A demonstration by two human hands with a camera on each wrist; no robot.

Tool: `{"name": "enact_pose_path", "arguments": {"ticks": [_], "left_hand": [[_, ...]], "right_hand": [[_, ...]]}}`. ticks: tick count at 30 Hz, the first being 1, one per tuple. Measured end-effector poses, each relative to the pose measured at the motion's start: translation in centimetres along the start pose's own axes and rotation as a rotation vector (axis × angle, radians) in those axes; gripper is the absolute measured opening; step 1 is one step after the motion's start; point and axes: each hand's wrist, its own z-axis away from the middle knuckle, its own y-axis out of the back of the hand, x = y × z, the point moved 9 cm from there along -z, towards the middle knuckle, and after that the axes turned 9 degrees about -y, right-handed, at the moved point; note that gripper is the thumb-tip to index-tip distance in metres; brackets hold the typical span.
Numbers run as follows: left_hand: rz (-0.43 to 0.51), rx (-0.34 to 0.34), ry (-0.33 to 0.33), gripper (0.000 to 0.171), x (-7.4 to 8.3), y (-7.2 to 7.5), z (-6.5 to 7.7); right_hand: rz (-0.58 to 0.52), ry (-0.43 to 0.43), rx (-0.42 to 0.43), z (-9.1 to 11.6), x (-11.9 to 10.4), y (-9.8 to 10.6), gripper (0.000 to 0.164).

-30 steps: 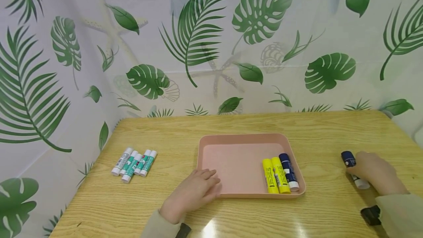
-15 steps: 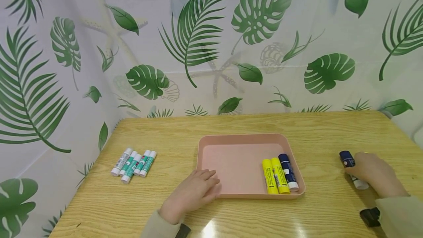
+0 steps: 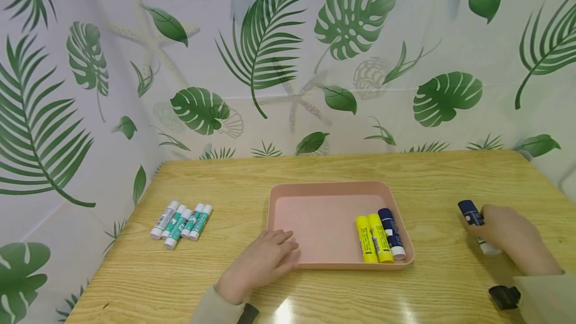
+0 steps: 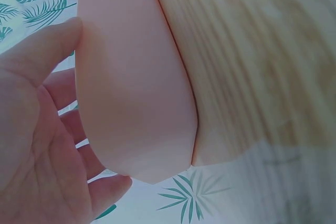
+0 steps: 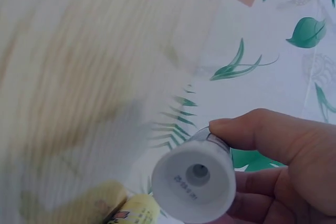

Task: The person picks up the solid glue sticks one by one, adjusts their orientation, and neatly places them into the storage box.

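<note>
In the head view, my right hand (image 3: 510, 234) grips a glue stick (image 3: 470, 212) with a dark blue cap at the table's right side. The right wrist view shows its white round base (image 5: 194, 182) facing the camera, with the thumb along its side. My left hand (image 3: 263, 261) lies over the front left corner of a pink tray (image 3: 315, 266), fingers loosely spread over the rim. From the left wrist, the thumb tip (image 4: 73, 27) touches the tray's rim. Two yellow glue sticks (image 3: 373, 239) and a dark blue one (image 3: 391, 234) lie side by side in the tray's right part.
Several white and green glue sticks (image 3: 182, 224) lie grouped on the wooden table (image 3: 225, 179) at the left. Yellow glue sticks (image 5: 134, 211) show low in the right wrist view, hidden by the hand in the head view. A leaf-patterned curtain (image 3: 288, 64) stands behind the table.
My right hand has lifted the blue-capped glue stick slightly, its cap end moving up and left. The left hand and the tray stay in place.
</note>
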Motion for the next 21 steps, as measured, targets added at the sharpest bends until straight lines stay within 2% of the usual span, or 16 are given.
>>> {"name": "enact_pose_path", "arguments": {"ticks": [5,11,21], "left_hand": [[-0.005,0.0,-0.004,0.037,0.0,0.0,0.0],[-0.005,-0.003,0.0,0.037,0.0,0.0,0.0],[-0.015,-0.004,-0.003,0.037,0.0,-0.1,0.0]], "right_hand": [[-0.007,0.016,0.011,0.3,-0.3,0.2,0.035],[0.0,0.058,0.021,0.7,-1.0,0.4,0.046],[0.004,0.167,0.094,2.2,-3.8,1.3,0.045]]}}
